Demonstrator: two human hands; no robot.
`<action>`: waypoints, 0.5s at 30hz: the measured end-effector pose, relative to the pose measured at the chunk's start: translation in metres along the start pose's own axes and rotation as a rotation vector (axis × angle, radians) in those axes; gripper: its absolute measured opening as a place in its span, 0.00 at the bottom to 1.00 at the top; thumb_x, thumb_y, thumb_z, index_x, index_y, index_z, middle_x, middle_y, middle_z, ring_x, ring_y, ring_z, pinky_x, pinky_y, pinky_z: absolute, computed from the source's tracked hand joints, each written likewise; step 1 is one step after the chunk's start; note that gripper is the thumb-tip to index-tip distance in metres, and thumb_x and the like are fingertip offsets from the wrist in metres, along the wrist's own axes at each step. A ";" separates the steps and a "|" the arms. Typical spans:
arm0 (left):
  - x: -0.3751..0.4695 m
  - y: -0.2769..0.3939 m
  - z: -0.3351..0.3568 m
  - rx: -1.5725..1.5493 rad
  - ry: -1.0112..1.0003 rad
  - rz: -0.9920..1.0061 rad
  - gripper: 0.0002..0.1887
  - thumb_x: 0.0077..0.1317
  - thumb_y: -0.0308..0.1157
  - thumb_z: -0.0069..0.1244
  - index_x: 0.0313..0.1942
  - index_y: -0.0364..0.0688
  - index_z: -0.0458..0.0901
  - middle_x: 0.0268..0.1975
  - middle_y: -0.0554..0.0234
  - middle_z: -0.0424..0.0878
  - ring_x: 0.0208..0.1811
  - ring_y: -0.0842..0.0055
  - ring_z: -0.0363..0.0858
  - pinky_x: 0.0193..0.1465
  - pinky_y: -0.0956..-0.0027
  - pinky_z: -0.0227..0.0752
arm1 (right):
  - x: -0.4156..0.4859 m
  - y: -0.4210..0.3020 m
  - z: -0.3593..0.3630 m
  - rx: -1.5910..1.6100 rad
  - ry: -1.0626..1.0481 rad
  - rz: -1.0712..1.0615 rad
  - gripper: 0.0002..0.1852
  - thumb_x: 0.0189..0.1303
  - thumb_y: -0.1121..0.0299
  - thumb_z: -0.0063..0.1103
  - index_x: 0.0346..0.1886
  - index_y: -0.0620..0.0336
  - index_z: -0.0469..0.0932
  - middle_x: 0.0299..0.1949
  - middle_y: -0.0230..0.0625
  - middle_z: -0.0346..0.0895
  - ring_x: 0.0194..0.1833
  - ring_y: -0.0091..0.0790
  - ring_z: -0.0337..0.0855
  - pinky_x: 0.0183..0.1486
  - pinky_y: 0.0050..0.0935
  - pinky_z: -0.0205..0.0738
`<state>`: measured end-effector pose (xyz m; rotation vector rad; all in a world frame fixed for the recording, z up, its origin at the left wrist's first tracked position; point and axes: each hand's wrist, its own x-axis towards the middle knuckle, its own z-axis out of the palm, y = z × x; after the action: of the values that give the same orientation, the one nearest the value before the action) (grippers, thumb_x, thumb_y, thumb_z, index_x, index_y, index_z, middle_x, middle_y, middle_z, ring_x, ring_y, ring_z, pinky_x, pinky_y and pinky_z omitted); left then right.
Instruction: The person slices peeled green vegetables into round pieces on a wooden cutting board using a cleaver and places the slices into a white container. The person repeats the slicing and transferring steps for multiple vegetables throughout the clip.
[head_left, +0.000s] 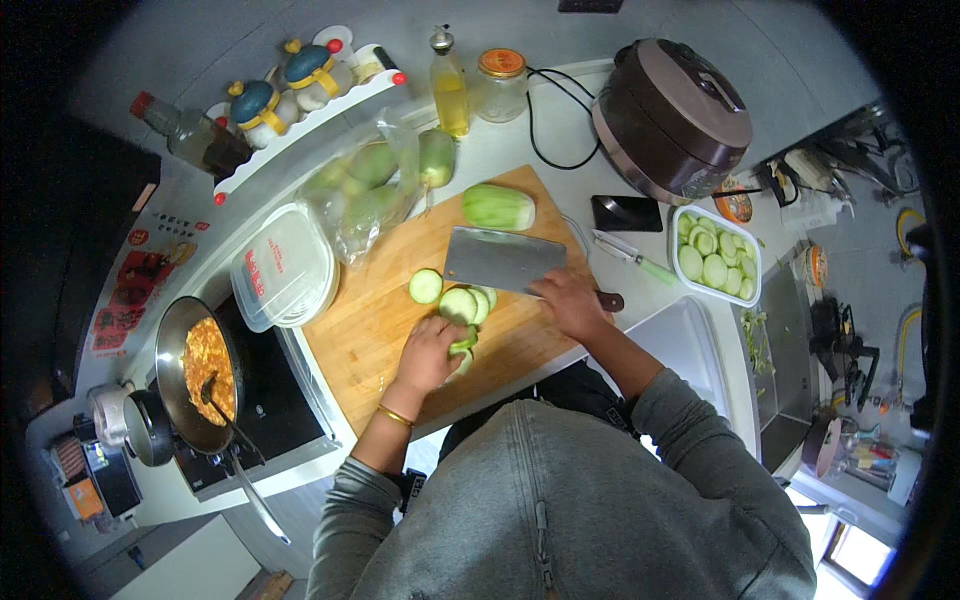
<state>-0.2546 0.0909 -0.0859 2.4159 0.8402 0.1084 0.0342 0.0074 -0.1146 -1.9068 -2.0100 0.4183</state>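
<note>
My left hand (429, 356), with a gold-coloured bangle at its wrist, grips some round pale green vegetable slices (463, 341) near the front of the wooden cutting board (360, 330). My right hand (571, 304) is closed over the join of blade and handle of a cleaver (502, 259), whose broad blade is turned flat above the board. Beyond my left fingers lie overlapping slices (459, 306), and a single slice (425, 286) lies apart to their left. A larger peeled piece of the vegetable (498, 208) rests behind the blade, at the board's far edge.
Left: a wok (171, 352) of red-orange food on the cooktop, handle jutting toward me, and a lidded plastic container (289, 262). Behind: bagged vegetables (367, 180), an oil bottle (451, 97). Right: a green-handled peeler (652, 270), phone (626, 214), rice cooker (667, 120), box of slices (716, 255).
</note>
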 end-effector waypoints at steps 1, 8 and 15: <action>-0.003 0.001 0.005 -0.004 0.085 0.038 0.26 0.44 0.32 0.64 0.47 0.46 0.78 0.49 0.56 0.75 0.51 0.59 0.73 0.54 0.61 0.68 | 0.004 -0.007 0.003 0.073 -0.022 -0.026 0.18 0.52 0.68 0.59 0.49 0.53 0.78 0.46 0.41 0.74 0.48 0.47 0.74 0.51 0.42 0.70; -0.030 0.008 0.042 -0.175 0.262 -0.200 0.26 0.50 0.22 0.56 0.53 0.42 0.74 0.55 0.54 0.72 0.59 0.54 0.70 0.57 0.62 0.70 | 0.017 -0.064 0.032 0.203 -0.232 -0.291 0.22 0.50 0.67 0.60 0.53 0.53 0.76 0.49 0.40 0.73 0.52 0.46 0.73 0.55 0.41 0.69; -0.040 0.012 0.065 -0.160 0.490 -0.271 0.35 0.50 0.25 0.58 0.60 0.37 0.65 0.62 0.43 0.66 0.63 0.50 0.65 0.67 0.56 0.57 | 0.037 -0.074 0.073 0.157 0.073 -0.667 0.09 0.50 0.66 0.56 0.35 0.51 0.78 0.38 0.30 0.74 0.45 0.34 0.73 0.49 0.35 0.66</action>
<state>-0.2632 0.0276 -0.1289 2.1273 1.3116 0.6557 -0.0658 0.0419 -0.1462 -1.0503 -2.3211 0.3041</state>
